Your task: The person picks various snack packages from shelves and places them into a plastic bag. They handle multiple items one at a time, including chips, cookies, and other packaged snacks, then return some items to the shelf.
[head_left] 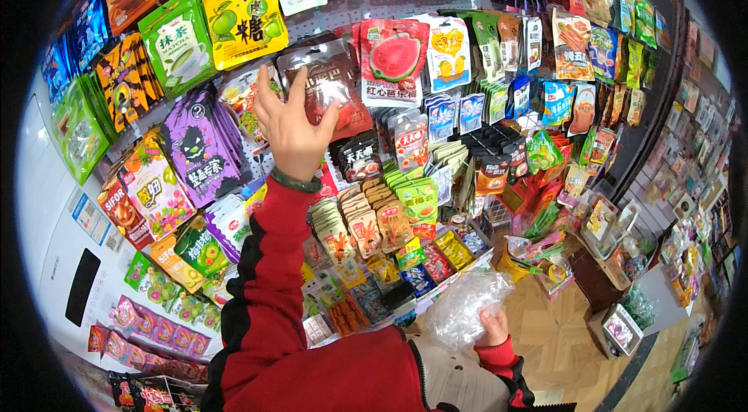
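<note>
My left hand [293,125] is raised to the hanging snack display, its fingers spread in front of a dark brown and red pouch [321,73]. Whether the fingertips touch that pouch I cannot tell. To its right hangs a red pouch with a watermelon slice [393,53]; to its left, partly covered by the hand, is a colourful candy packet [241,104]. A dark band circles the left wrist. Low in front of my body, my right hand [492,328] grips a crumpled clear plastic bag [461,307].
Rows of hanging pouches fill the pegboard, among them a yellow pouch [245,13] and purple packets [196,148]. Below are bins of small wrapped snacks [374,283]. A white cabinet [56,256] stands at the left. Wooden flooring [549,334] and a white-framed box [619,328] lie at the right.
</note>
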Tool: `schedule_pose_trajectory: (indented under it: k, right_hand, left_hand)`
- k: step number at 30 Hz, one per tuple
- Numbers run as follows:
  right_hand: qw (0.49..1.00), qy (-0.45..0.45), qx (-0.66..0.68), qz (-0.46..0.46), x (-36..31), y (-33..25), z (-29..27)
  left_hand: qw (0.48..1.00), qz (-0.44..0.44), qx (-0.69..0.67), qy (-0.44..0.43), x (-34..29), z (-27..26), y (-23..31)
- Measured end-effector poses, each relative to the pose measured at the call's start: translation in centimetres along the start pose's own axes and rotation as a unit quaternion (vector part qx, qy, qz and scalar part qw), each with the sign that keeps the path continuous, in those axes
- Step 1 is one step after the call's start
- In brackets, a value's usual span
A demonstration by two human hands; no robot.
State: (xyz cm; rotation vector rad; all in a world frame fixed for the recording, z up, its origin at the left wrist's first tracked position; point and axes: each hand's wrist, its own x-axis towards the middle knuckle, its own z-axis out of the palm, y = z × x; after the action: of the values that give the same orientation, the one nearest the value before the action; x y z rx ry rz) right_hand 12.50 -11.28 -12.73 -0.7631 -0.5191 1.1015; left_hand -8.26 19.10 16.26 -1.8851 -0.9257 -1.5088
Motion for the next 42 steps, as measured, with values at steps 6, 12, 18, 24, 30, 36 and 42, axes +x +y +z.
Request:
schedule_pose_trajectory:
  k: [6,12,18,24,30,36,42]
  right_hand:
    - [1.000,0.022,-0.001,0.010,-0.2,-0.4,0.5]
    - [1.000,0.013,0.000,0.010,-0.1,-0.6,0.1]
    - [1.000,0.020,-0.003,0.001,-0.2,-0.4,-0.8]
    - [1.000,0.015,-0.004,0.010,-0.2,-0.1,-1.7]
    - [0.999,0.047,-0.014,0.016,-0.5,0.1,-2.2]
    - [0.999,0.027,-0.003,0.025,-0.9,-0.3,-2.2]
    - [0.999,0.036,0.031,-0.001,-1.4,-0.9,-2.7]
  left_hand:
    - [0.995,0.012,-0.101,-0.021,-1.4,1.2,1.3]
    - [0.993,0.007,-0.113,-0.016,-1.5,2.0,1.9]
    - [0.997,0.017,0.070,0.028,0.1,1.8,2.2]
    - [0.990,0.086,0.105,-0.028,1.6,4.1,1.1]
    - [0.977,0.069,0.201,0.016,1.5,6.6,0.6]
    - [0.970,0.061,0.233,0.017,0.7,8.4,0.7]
    - [0.984,0.092,0.153,0.011,-0.8,7.7,0.1]
